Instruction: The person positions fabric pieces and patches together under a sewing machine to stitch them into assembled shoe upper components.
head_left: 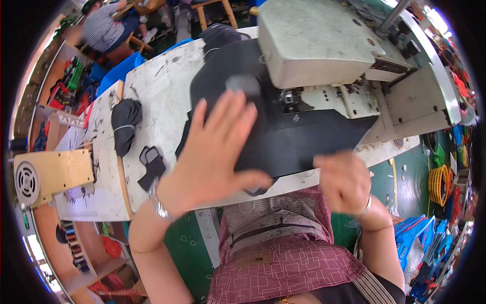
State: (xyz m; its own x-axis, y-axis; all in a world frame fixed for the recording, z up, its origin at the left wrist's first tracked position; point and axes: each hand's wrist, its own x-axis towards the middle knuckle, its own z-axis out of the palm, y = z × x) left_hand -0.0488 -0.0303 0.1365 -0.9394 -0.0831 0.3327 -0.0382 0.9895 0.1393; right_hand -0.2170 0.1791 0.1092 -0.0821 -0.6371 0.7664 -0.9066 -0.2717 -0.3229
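A large flat black sheet of fabric or leather-like material (293,137) lies on the white worktable, partly beneath the head of an industrial sewing machine (319,55). Over its left part my left hand (215,147) is open, fingers spread, slightly blurred. A greyish translucent patch (243,85) shows on the sheet just past those fingertips. My right hand (345,181) is curled at the sheet's near edge, its fingers closed there; the blur hides exactly how they grip. Left of my left wrist are a small black cut piece (152,166) and a bunched black item (126,124).
Another black item (223,38) rests at the table's far edge. At left stands a second, cream-coloured machine (55,175). Blue bins (121,71) are beyond the table, and blue crates (412,238) stand at lower right. A seated person (109,28) is far left.
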